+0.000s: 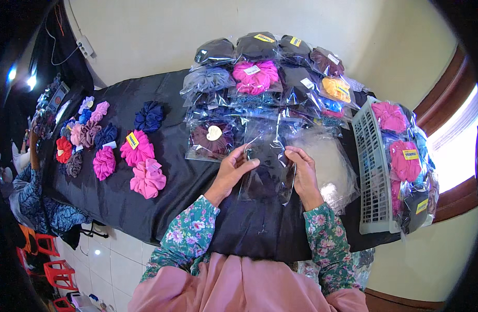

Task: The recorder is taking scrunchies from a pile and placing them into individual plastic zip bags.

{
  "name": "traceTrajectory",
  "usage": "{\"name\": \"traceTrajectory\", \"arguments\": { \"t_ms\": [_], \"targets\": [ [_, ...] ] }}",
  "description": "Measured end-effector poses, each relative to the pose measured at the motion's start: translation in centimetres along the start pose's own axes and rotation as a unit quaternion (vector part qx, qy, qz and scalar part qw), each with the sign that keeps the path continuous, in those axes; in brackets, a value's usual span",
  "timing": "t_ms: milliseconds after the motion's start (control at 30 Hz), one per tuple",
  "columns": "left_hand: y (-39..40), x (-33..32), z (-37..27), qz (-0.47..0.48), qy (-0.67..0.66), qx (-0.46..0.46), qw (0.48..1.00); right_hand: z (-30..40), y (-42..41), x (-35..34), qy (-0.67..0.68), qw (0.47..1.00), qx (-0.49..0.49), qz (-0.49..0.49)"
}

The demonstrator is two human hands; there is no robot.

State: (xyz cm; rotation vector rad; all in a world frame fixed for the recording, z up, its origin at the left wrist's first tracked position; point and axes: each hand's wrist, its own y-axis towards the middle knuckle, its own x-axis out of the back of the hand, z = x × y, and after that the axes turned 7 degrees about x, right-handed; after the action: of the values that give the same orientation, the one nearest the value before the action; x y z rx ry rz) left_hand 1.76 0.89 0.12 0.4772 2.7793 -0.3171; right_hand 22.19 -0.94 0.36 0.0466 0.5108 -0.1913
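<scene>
My left hand [233, 171] and my right hand [304, 175] hold a clear plastic bag [262, 183] upright between them, each pinching one side edge. The bag looks empty; the black cloth shows through it. Under and beside my right hand lies a stack of clear plastic bags [332, 167]. Just beyond my left hand is a bagged dark maroon scrunchie [211, 144] with a heart-shaped tag. Loose scrunchies lie to the left, among them a magenta one with a yellow tag [139, 150], a pink one [148, 179] and a navy one [149, 116].
Rows of bagged scrunchies [258, 76] and other bagged items stand along the far side of the black-covered table [192, 210]. A white plastic basket [373, 167] holding bagged scrunchies is at the right. Another person [32, 191] is at the far left, near red stools [59, 275].
</scene>
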Motion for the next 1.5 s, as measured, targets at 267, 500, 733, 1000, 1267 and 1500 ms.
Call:
{"name": "traceTrajectory", "arguments": {
  "t_ms": [267,500,733,1000,1267,1500],
  "targets": [
    [0.4,0.7,-0.1,-0.040,-0.089,-0.050,0.994,0.9,-0.9,-1.9,-0.040,0.995,-0.001,0.092],
    [0.1,0.2,-0.5,-0.033,-0.063,-0.064,0.995,0.4,-0.9,-1.9,-0.094,0.986,0.033,0.133],
    [-0.1,0.1,-0.2,0.040,-0.063,-0.010,0.997,1.2,-1.0,-2.1,-0.037,0.993,0.018,0.106],
    [-0.6,-0.2,-1.0,0.054,-0.050,0.011,0.997,1.8,-1.3,-2.3,-0.026,0.994,0.024,0.107],
    [-0.6,-0.1,-0.7,0.051,-0.022,-0.011,0.998,0.8,-1.1,-1.8,-0.040,0.994,0.018,0.095],
    [-0.2,0.9,-0.8,0.022,-0.085,-0.003,0.996,0.9,-1.4,-1.9,-0.078,0.987,0.001,0.140]
  ]
}}
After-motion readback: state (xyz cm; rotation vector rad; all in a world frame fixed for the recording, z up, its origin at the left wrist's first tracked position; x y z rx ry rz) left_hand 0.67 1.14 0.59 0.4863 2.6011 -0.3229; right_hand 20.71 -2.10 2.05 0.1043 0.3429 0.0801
